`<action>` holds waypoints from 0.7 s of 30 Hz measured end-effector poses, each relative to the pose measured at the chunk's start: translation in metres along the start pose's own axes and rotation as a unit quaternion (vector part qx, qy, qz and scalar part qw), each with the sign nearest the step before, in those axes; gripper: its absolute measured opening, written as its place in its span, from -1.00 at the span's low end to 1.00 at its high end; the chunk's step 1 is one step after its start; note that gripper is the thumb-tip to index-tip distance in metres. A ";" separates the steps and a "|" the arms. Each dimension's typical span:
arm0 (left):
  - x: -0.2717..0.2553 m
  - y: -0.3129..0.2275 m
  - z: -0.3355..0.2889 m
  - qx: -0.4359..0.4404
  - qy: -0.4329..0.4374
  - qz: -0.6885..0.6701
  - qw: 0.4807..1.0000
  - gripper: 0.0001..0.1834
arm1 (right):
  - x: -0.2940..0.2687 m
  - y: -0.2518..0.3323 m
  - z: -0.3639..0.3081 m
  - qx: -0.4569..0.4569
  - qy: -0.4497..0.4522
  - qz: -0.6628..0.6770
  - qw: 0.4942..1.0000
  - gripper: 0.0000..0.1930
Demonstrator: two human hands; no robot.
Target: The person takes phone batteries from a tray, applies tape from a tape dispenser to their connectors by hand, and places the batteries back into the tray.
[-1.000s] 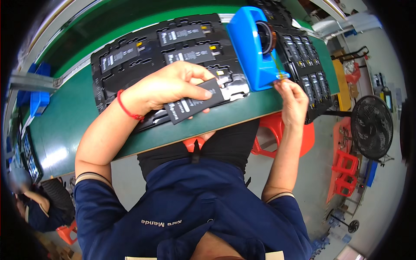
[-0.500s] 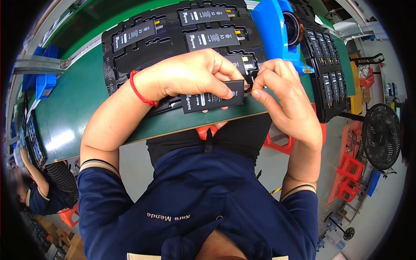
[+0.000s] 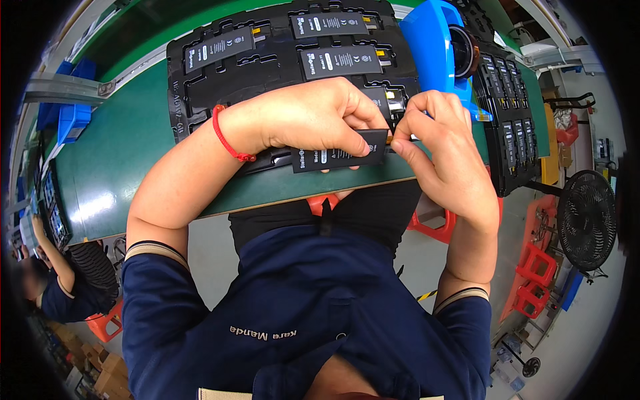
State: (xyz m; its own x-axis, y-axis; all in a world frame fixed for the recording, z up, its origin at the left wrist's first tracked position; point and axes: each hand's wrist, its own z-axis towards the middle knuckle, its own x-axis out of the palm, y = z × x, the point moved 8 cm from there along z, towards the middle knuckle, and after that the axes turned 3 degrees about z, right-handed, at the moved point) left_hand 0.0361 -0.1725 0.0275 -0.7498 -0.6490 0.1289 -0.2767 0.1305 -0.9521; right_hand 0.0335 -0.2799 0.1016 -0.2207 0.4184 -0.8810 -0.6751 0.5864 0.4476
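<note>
My left hand [image 3: 317,117] grips a flat black phone battery [image 3: 339,159] over the near edge of a black moulded tray [image 3: 277,60], its thumb lying on the printed face. The battery is tilted slightly. At its right end a small orange-brown connector tab [image 3: 390,140] sticks out. My right hand [image 3: 445,147] pinches that tab between thumb and forefinger, which partly hide it. Several similar batteries lie in the tray's slots, among them an upper one [image 3: 330,24] and one [image 3: 343,62] just beyond my left hand.
A blue holder [image 3: 427,40] with a dark round roll [image 3: 465,52] stands right of the tray. More battery-filled trays [image 3: 510,133] sit farther right on the green table [image 3: 120,177]. A black fan [image 3: 587,220] is at right. Another person [image 3: 73,287] works at far left.
The view has shifted slightly, so the tray and hands appear farther right. My right fingertips have closed in on the battery's tab. The left hand keeps its grip.
</note>
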 end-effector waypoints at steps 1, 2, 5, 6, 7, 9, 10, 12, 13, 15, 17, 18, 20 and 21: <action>0.000 -0.001 0.000 0.000 0.002 0.001 1.000 -0.70 | 0.000 0.000 0.000 0.000 0.000 0.000 1.000 -0.92; 0.000 -0.001 0.000 0.000 0.005 0.002 1.000 -0.70 | 0.000 -0.001 0.000 -0.001 0.002 0.000 1.000 -0.92; 0.001 0.001 0.002 0.002 0.011 -0.006 1.000 -0.69 | 0.000 -0.001 0.001 -0.002 0.004 -0.003 1.000 -0.92; 0.001 0.002 0.002 0.001 0.011 -0.005 1.000 -0.69 | -0.001 0.000 0.001 -0.002 0.005 -0.005 1.000 -0.92; 0.002 0.003 0.001 0.000 0.014 -0.008 1.000 -0.69 | -0.001 -0.001 0.001 -0.001 0.004 -0.004 1.000 -0.92; 0.003 0.004 0.001 -0.002 0.017 -0.011 1.000 -0.69 | 0.000 0.000 0.001 -0.005 0.008 -0.008 1.000 -0.92; 0.003 0.003 0.001 0.001 0.019 -0.009 1.000 -0.69 | 0.000 0.000 0.001 -0.005 0.008 -0.008 1.000 -0.92; 0.003 0.002 0.001 0.004 0.020 -0.006 1.000 -0.68 | 0.001 0.000 0.001 -0.005 0.013 -0.011 1.000 -0.91; 0.003 0.001 0.001 0.009 0.020 -0.001 1.000 -0.68 | 0.001 -0.001 0.001 -0.005 0.013 -0.010 1.000 -0.91; 0.003 0.001 0.001 0.013 0.019 0.004 1.000 -0.68 | 0.000 -0.001 0.000 -0.005 0.016 -0.015 1.000 -0.91; 0.002 0.001 0.002 0.005 0.020 0.008 1.000 -0.68 | 0.000 0.000 0.000 -0.006 0.015 -0.016 1.000 -0.91; 0.002 0.002 0.002 0.005 0.020 0.008 1.000 -0.68 | 0.001 0.000 0.000 -0.007 0.014 -0.018 1.000 -0.91; 0.003 0.003 0.001 0.002 0.022 0.002 1.000 -0.68 | 0.001 0.001 0.000 -0.006 0.009 -0.020 1.000 -0.91; 0.003 0.003 0.001 0.002 0.022 0.002 1.000 -0.68 | 0.001 0.001 0.000 -0.006 0.005 -0.021 1.000 -0.91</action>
State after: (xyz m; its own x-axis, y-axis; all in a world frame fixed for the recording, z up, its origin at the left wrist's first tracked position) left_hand 0.0339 -0.1750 0.0244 -0.7764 -0.6152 0.1367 -0.2710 0.1300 -0.9538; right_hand 0.0331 -0.2788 0.1014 -0.1982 0.3871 -0.9005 -0.6929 0.5945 0.4080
